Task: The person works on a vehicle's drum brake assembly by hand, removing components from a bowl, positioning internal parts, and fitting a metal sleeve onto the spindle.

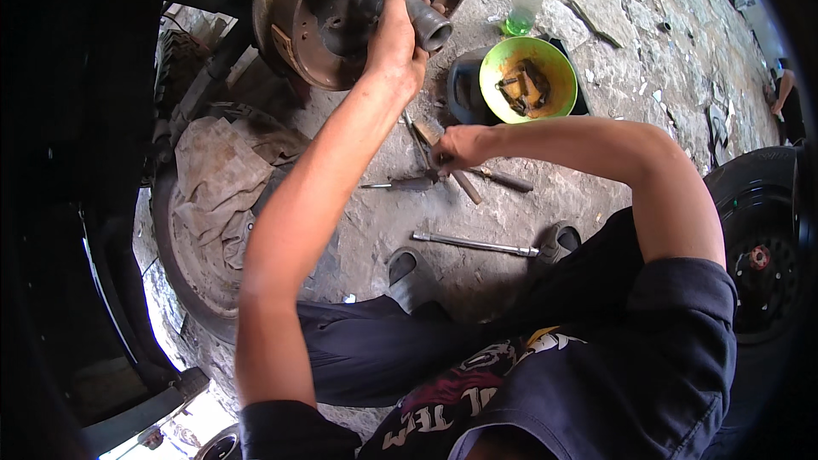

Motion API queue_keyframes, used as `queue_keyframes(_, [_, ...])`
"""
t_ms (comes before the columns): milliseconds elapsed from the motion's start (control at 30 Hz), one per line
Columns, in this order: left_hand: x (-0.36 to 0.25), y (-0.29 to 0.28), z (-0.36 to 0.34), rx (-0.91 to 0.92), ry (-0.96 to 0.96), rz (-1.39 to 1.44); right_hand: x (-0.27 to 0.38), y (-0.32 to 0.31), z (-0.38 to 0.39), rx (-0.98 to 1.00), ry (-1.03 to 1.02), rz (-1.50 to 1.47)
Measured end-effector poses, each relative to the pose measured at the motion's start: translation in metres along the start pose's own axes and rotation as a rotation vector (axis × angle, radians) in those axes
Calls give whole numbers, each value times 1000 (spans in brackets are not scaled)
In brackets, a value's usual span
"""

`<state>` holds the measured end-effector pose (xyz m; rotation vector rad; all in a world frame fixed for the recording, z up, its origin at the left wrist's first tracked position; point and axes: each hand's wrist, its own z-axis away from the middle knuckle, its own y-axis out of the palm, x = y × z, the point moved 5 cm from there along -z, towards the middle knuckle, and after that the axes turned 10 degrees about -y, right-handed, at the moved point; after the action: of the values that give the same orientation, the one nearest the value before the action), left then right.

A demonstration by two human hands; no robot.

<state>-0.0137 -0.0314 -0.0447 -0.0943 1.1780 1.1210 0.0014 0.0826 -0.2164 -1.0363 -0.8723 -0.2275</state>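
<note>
My left hand [399,44] is wrapped round a thick hollow metal tube [429,27] that juts from the middle of a drum brake assembly [328,55], with curved brake shoes [288,25] inside its round rusty plate. Low over the ground, my right hand [460,149] has its fingers curled in among several hand tools; what they grip, if anything, is hidden. Around it lie a screwdriver [409,183] with a dark handle, another dark-handled tool [509,180] and a short rod or handle [467,188].
Beyond the tools, a green bowl [486,77] holds dark metal parts, beside a blue-capped bottle [524,4] of green liquid. A long metal bar [477,244] lies by my feet. Left is a rag [217,183] on a tyre [170,243]; right stands a wheel [767,221]. Another person's arm [783,89] shows far right.
</note>
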Motion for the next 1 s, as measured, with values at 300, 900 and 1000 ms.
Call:
queue_keyframes(300, [-5,-4,-1,27,-21,-80,-49,-128,83,-600,144,124])
queue_keyframes(900, [-5,-2,2,54,-12,-109,-112,-78,150,-438,520,181])
queue_keyframes(1000, [-3,1,0,39,-14,-97,-92,-80,133,-413,473,160])
